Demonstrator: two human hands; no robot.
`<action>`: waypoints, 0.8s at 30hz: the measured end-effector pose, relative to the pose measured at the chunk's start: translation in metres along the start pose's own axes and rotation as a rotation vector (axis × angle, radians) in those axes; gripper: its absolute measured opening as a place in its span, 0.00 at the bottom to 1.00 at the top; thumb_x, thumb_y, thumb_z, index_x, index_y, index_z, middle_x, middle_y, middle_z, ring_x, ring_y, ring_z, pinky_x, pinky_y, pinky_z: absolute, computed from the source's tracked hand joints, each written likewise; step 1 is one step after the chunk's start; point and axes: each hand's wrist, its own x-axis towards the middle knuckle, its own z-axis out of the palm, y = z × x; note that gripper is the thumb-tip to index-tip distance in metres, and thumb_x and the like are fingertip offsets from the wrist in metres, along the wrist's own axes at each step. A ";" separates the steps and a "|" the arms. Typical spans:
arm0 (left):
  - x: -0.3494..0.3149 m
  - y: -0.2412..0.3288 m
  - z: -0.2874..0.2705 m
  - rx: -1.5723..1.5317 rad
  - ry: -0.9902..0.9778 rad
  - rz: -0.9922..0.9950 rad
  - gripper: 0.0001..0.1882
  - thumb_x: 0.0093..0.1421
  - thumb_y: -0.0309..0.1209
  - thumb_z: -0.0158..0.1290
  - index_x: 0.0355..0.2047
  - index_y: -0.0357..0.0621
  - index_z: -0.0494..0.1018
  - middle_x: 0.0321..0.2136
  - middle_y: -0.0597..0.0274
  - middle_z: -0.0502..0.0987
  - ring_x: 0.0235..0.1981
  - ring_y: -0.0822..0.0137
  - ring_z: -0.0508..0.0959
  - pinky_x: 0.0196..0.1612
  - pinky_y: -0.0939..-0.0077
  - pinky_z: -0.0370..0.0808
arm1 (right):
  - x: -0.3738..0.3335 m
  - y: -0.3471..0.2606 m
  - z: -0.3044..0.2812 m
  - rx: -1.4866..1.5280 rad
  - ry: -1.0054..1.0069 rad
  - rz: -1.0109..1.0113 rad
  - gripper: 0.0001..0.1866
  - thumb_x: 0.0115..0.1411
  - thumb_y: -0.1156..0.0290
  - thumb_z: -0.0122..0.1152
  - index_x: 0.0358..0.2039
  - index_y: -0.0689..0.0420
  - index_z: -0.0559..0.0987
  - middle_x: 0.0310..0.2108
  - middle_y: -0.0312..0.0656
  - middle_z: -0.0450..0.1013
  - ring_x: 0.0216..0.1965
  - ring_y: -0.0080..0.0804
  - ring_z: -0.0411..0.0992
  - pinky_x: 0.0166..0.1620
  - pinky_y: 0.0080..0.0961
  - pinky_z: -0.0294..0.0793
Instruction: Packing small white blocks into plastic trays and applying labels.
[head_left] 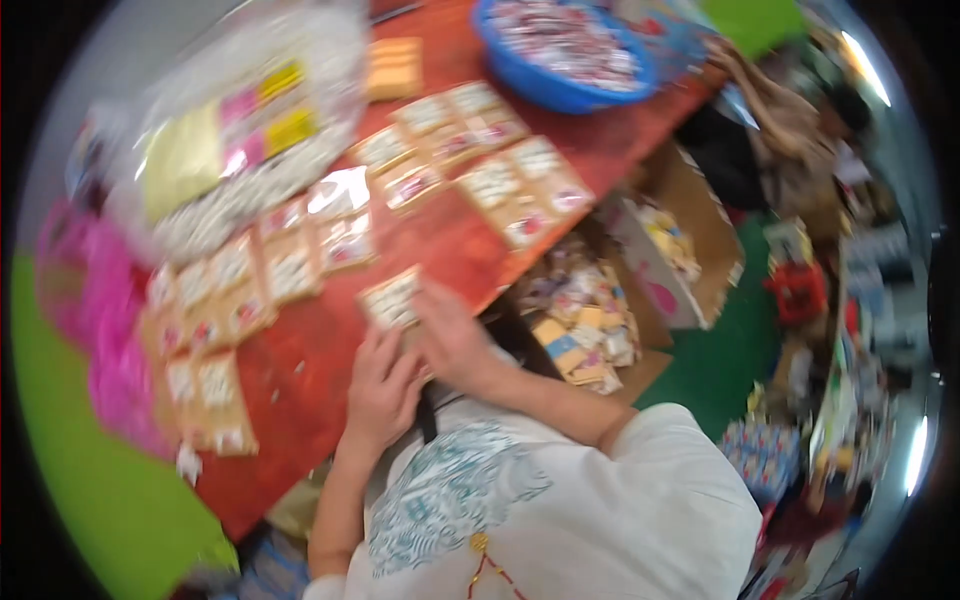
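At the near edge of the red table (300, 400), both my hands are on a small flat packet (391, 297) with white pieces on its upper half. My left hand (383, 385) has its fingers bent over the packet's lower left part. My right hand (450, 335) grips its right side, fingertips near the upper corner. The hands hide the packet's lower part, and the picture is blurred. Similar tan packets (292, 277) lie in rows just beyond, with white pieces and small red-and-white items on them.
A blue basin (590, 98) full of small wrapped items stands at the far right. A clear plastic bag (180, 165) of white pieces lies at the far left, near a pink bag (125, 345). An open cardboard box (655, 335) holds packets beside the table. Another person (790, 140) sits far right.
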 end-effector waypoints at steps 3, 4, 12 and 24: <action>-0.013 -0.001 0.001 -0.027 -0.002 -0.023 0.20 0.54 0.22 0.57 0.49 0.38 0.74 0.58 0.45 0.66 0.61 0.39 0.62 0.62 0.50 0.62 | 0.002 -0.010 0.008 0.072 0.048 -0.061 0.24 0.53 0.78 0.56 0.51 0.71 0.70 0.55 0.62 0.64 0.57 0.57 0.64 0.59 0.43 0.64; -0.015 -0.001 0.000 -0.036 -0.002 -0.020 0.20 0.53 0.23 0.57 0.48 0.38 0.74 0.58 0.45 0.66 0.61 0.39 0.62 0.62 0.48 0.61 | 0.003 -0.011 0.005 0.047 0.066 -0.059 0.24 0.53 0.78 0.56 0.51 0.71 0.70 0.55 0.62 0.64 0.57 0.57 0.64 0.59 0.43 0.64; 0.002 0.000 0.004 0.123 -0.098 0.036 0.25 0.54 0.30 0.57 0.53 0.39 0.71 0.59 0.48 0.64 0.64 0.45 0.60 0.65 0.45 0.53 | 0.004 -0.005 -0.009 -0.154 0.044 -0.086 0.21 0.51 0.76 0.58 0.47 0.66 0.74 0.51 0.54 0.69 0.52 0.49 0.69 0.52 0.43 0.66; 0.000 0.007 0.012 0.476 0.037 0.095 0.26 0.58 0.43 0.53 0.50 0.36 0.70 0.51 0.43 0.69 0.55 0.44 0.66 0.60 0.47 0.60 | 0.024 0.004 -0.006 -0.090 -0.109 -0.191 0.18 0.53 0.78 0.58 0.47 0.64 0.76 0.51 0.52 0.71 0.50 0.49 0.70 0.52 0.40 0.66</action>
